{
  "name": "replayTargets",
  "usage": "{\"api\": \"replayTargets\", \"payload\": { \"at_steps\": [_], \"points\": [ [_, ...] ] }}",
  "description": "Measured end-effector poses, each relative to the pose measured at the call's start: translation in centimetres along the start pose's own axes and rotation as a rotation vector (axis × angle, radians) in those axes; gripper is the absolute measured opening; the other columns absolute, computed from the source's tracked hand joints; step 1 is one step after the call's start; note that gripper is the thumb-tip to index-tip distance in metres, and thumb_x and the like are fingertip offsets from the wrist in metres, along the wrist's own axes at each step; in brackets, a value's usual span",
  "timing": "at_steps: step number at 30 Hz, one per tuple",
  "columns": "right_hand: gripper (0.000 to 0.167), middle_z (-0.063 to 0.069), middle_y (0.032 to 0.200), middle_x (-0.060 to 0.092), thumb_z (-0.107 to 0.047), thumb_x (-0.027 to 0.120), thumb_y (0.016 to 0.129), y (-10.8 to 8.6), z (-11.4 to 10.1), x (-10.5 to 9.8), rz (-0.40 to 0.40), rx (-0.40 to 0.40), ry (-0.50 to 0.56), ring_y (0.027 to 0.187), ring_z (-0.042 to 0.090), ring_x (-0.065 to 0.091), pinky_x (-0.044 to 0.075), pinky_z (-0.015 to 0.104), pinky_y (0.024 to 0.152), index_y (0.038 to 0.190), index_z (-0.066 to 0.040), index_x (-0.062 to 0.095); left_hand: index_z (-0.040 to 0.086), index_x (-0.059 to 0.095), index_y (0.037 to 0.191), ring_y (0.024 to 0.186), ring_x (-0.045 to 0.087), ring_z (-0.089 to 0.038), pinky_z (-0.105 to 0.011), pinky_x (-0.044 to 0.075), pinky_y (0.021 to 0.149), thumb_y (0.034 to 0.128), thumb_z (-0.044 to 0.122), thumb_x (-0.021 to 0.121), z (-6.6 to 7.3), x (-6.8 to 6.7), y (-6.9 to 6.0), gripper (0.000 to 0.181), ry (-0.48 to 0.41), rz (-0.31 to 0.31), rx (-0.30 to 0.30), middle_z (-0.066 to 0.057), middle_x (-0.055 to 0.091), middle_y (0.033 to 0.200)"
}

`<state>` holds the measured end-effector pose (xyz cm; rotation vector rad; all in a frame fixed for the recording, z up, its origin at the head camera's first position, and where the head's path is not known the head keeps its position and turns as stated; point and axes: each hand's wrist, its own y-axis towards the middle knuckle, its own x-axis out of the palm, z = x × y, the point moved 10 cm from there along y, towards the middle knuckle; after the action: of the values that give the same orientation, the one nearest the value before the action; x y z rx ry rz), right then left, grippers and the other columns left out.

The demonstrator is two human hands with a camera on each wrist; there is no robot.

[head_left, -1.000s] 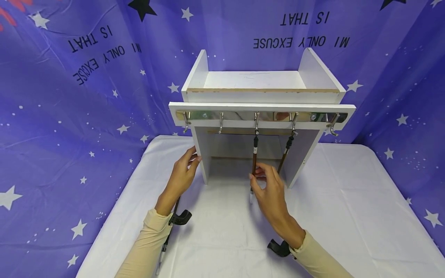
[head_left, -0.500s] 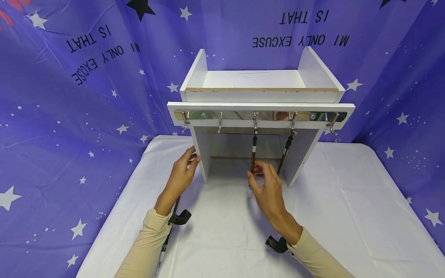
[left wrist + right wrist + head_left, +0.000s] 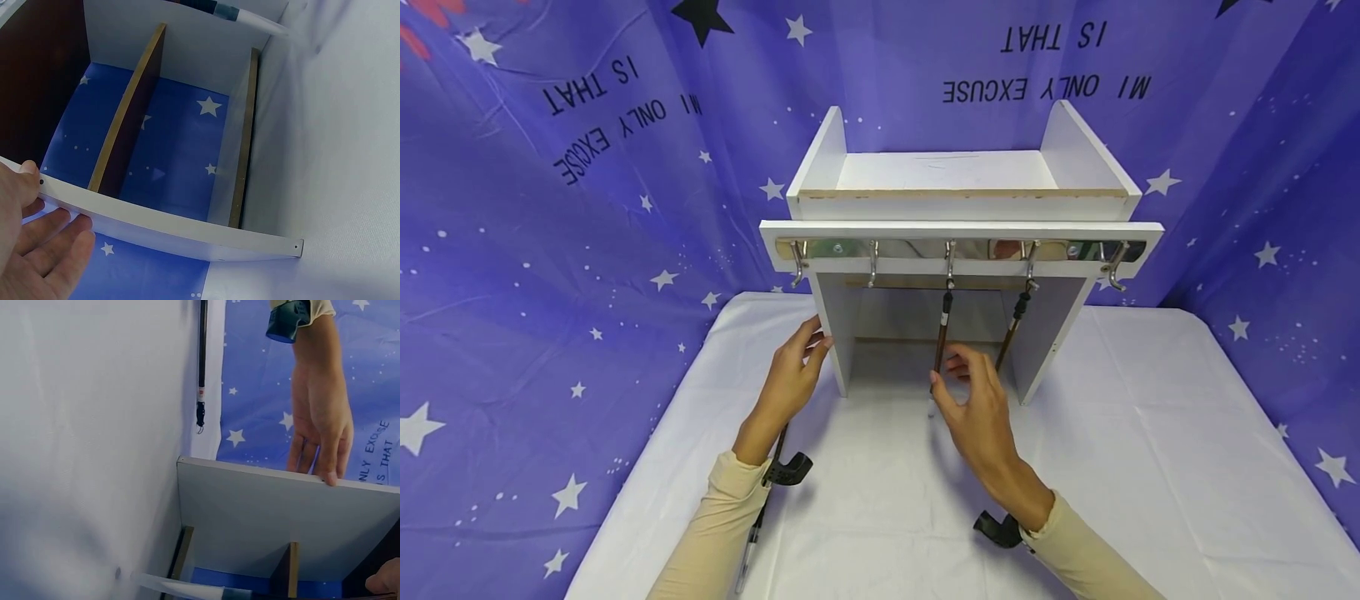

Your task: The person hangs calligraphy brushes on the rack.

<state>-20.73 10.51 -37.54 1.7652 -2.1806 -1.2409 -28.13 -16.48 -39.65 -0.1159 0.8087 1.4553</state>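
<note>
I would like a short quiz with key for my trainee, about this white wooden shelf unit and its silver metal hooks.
1. How many silver metal hooks line the front of the white wooden shelf unit?
2. True or false: the left hand touches the shelf unit.
3. From the left in the head view, which hooks carry slender brown rods with black upper ends? A: first, second; B: third, fourth; C: fourth, fifth.

Key: 1. Five. 2. True. 3. B.
</note>
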Motion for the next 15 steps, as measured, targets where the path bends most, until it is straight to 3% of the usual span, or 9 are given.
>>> {"api": "replayTargets", "payload": {
  "at_steps": [5, 8, 13, 15],
  "points": [
    [0.047, 0.010, 0.114, 0.065, -0.008, 0.081, 0.093, -0.4, -1.2, -1.4, 0.015, -0.049, -0.016, 0.102, 0.024, 0.066, 0.058, 0.035, 0.089, 0.135, -0.003, 0.060, 0.006, 0.049, 0.155, 0.131, 0.064, -0.037, -0.055, 0.054, 0.110, 0.1131, 0.025, 0.053, -0.2, 0.0, 0.0, 0.046, 0.002, -0.002, -0.009, -0.019, 0.059, 0.149],
    [0.040, 0.010, 0.110, 0.067, -0.005, 0.078, 0.093, -0.6, -2.1, -3.1, 0.059, -0.101, -0.008, 0.099, 0.023, 0.066, 0.056, 0.026, 0.087, 0.131, -0.002, 0.064, 0.006, 0.049, 0.155, 0.131, 0.064, -0.037, -0.055, 0.054, 0.110, 0.1130, 0.025, 0.053, -0.1, 0.0, 0.0, 0.046, -0.002, -0.002, -0.007, -0.019, 0.059, 0.150],
    [0.016, 0.013, 0.090, 0.068, 0.000, 0.071, 0.093, -0.5, -3.2, -8.0, 0.267, -0.228, 0.041, 0.086, 0.016, 0.064, 0.051, 0.016, 0.083, 0.108, 0.005, 0.073, 0.006, 0.049, 0.155, 0.131, 0.064, -0.038, -0.054, 0.054, 0.110, 0.1129, 0.024, 0.053, -0.1, 0.0, 0.0, 0.046, -0.005, 0.000, -0.008, -0.019, 0.059, 0.150],
    [0.014, 0.017, 0.083, 0.066, -0.002, 0.068, 0.092, -0.3, -3.4, -10.1, 0.362, -0.261, 0.051, 0.084, 0.011, 0.062, 0.049, 0.016, 0.082, 0.100, 0.009, 0.073, 0.006, 0.050, 0.155, 0.131, 0.064, -0.037, -0.054, 0.054, 0.110, 0.1129, 0.025, 0.053, -0.1, 0.0, 0.0, 0.046, -0.003, 0.001, -0.012, -0.018, 0.060, 0.149]
  ]
}}
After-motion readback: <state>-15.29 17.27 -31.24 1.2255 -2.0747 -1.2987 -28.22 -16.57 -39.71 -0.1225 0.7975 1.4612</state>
